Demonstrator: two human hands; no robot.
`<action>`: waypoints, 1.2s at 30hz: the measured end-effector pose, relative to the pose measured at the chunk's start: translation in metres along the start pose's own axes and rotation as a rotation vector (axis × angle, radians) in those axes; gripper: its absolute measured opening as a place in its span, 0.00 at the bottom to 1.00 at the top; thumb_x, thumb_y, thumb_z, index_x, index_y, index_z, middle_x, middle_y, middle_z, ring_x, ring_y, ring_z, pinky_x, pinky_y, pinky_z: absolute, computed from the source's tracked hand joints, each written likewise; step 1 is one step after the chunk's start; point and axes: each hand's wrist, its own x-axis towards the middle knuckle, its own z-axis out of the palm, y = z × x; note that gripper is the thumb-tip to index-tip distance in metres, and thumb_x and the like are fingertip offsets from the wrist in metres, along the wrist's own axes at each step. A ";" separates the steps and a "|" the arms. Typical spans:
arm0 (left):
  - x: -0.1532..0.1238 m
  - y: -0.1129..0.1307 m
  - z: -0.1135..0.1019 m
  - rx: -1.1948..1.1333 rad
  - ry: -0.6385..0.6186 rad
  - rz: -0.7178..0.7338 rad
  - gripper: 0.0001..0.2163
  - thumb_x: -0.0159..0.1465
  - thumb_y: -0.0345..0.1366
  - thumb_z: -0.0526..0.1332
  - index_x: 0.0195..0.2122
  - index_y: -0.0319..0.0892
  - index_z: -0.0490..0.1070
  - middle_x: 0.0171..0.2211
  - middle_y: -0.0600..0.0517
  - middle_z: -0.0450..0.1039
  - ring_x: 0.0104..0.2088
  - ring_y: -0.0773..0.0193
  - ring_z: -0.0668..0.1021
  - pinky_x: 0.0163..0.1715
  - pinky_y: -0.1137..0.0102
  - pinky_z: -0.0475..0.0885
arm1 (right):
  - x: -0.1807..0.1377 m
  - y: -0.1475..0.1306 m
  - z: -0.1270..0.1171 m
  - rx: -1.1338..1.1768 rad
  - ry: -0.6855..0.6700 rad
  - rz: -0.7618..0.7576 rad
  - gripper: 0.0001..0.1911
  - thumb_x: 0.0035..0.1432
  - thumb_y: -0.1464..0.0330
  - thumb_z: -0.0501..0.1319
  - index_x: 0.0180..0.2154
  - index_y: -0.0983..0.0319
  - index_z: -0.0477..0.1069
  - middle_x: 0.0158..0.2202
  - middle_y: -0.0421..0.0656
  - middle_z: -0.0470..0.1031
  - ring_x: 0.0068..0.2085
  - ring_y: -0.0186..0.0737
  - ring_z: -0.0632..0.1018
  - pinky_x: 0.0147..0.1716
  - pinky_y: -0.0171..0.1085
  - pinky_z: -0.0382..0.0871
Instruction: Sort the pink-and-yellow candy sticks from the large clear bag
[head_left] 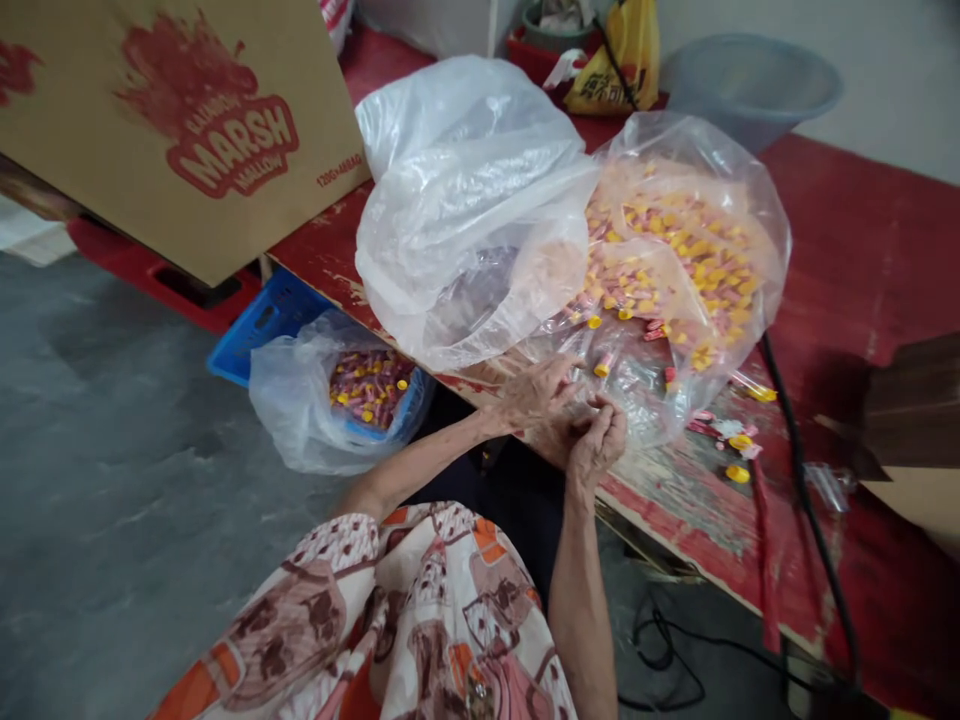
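Note:
My left hand and my right hand meet at the near edge of a red table. Both press against the lower lip of a clear plastic bag filled with small pink tubes and yellow caps. The left hand's fingers are held together and reach into the bag's folds. The right hand's fingers curl inward just beside it. What either hand grips is hidden by the fingers and the plastic. A few loose yellow caps and pink tubes lie on the table to the right of my hands.
A crumpled clear bag sits left of the filled one. A cardboard marshmallow box stands at the upper left. On the floor a blue crate holds a bag of tubes. A black cable, a grey basin and cardboard are right.

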 end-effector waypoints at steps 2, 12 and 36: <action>-0.005 -0.004 -0.002 0.039 -0.023 0.001 0.11 0.74 0.25 0.58 0.52 0.47 0.74 0.57 0.42 0.80 0.58 0.45 0.83 0.64 0.50 0.78 | -0.001 -0.001 0.000 0.026 -0.002 0.015 0.31 0.72 0.39 0.49 0.45 0.59 0.73 0.36 0.40 0.78 0.25 0.34 0.67 0.29 0.37 0.63; -0.058 -0.006 -0.033 0.039 0.079 -0.039 0.12 0.78 0.36 0.55 0.56 0.50 0.75 0.50 0.44 0.83 0.52 0.49 0.85 0.61 0.52 0.81 | -0.001 -0.001 0.000 -0.027 0.010 -0.035 0.32 0.73 0.38 0.49 0.44 0.58 0.72 0.29 0.40 0.77 0.21 0.33 0.60 0.23 0.37 0.56; -0.048 -0.031 -0.007 0.324 -0.024 -0.077 0.11 0.76 0.31 0.57 0.50 0.44 0.80 0.52 0.43 0.80 0.55 0.51 0.81 0.60 0.55 0.77 | -0.003 0.009 0.001 -0.145 -0.062 -0.097 0.24 0.71 0.49 0.54 0.47 0.60 0.79 0.35 0.44 0.79 0.32 0.42 0.76 0.39 0.42 0.72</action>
